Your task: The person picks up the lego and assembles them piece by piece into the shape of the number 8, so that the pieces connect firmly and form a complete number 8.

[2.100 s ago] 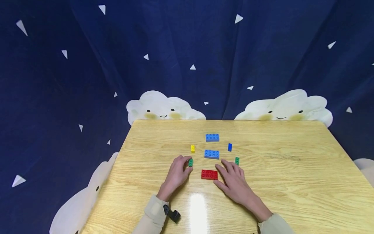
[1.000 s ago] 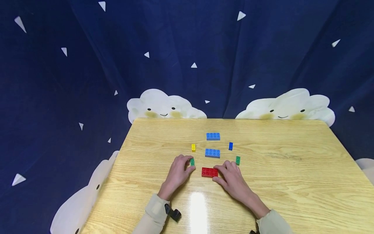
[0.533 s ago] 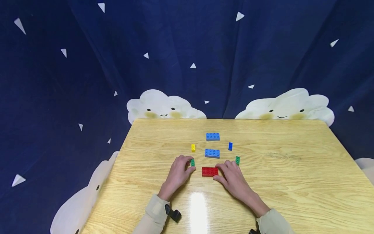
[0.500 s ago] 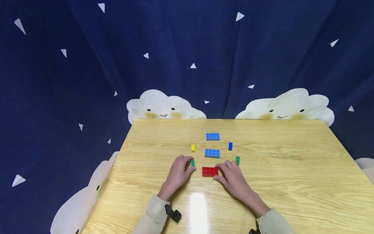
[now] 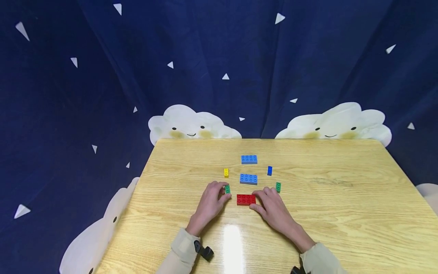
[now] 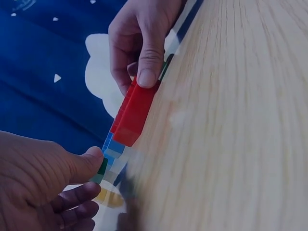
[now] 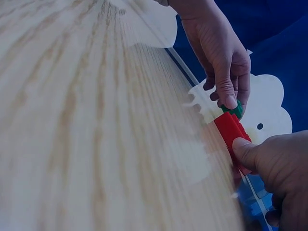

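In your head view the tabletop (image 5: 342, 198) looks bright and fairly sharp, with a burnt-out white glare (image 5: 233, 249) toward its near edge, while the curtain (image 5: 205, 45) behind its far edge stays dark. Your wrist views run dimmer, bluish and soft, pale reflections (image 7: 187, 161) smearing across the wood.

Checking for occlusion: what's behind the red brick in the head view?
Straight behind the red brick lie two light-blue bricks, one beyond the other; its far face is hidden.

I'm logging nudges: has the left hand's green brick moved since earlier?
Yes: the green two-stud brick has shifted right, toward the red eight-stud brick, judged against the yellow two-stud brick.
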A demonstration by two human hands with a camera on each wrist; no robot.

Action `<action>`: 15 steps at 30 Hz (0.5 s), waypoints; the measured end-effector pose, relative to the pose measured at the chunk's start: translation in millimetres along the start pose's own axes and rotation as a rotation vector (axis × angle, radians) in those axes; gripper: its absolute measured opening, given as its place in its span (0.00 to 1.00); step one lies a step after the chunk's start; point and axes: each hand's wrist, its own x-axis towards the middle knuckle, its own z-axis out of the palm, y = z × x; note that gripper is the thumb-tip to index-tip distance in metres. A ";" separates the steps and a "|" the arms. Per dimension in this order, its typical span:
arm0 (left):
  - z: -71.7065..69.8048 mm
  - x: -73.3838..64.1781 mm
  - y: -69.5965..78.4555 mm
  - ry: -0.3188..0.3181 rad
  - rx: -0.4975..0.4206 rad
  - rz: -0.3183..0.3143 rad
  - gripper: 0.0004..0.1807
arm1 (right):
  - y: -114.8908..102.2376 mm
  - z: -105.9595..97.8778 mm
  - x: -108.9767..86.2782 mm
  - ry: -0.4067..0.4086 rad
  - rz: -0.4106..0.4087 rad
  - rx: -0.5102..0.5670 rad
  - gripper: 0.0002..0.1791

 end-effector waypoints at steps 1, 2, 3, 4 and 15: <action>0.1 -0.1 0.7 0.000 -0.003 0.005 0.19 | -0.1 -0.1 0.1 0.001 -0.002 0.000 0.22; 0.1 -0.3 1.4 0.002 -0.005 0.011 0.19 | -0.2 -0.2 0.1 0.004 -0.004 0.001 0.22; 0.1 -0.7 2.4 0.002 -0.009 0.013 0.19 | -0.2 -0.3 0.2 0.005 -0.006 0.002 0.22; 0.0 -0.9 3.5 0.002 -0.011 0.014 0.19 | -0.2 -0.3 0.2 0.007 -0.008 0.003 0.21; 0.2 -3.6 14.6 -0.036 -0.026 0.074 0.19 | -0.6 -0.1 0.4 0.009 -0.012 0.003 0.21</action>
